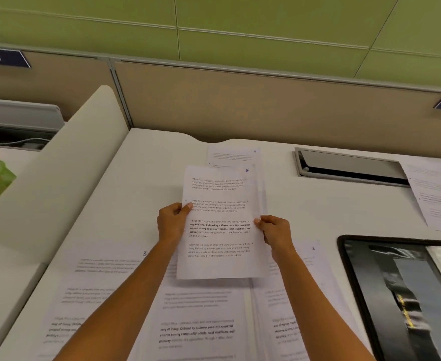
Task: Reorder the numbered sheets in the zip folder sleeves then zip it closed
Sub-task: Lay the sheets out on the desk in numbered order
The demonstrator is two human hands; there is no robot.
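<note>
Left hand (172, 220), right hand (275, 231): both grips pinch stack (220, 194). Sheets (196, 308) loose on bench (149, 165); folder (385, 290) open, right. Sleeving, zipping pending.

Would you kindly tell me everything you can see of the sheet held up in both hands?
The held sheet is white paper in portrait, printed with four blocks of black text, the third partly bold, with a blue handwritten mark, seemingly a 6, in its top right corner. It is raised above the white desk and the other numbered sheets lying there. The left hand pinches its left edge and the right hand its right edge, near mid-height. More paper edges show just behind its right side.
</note>
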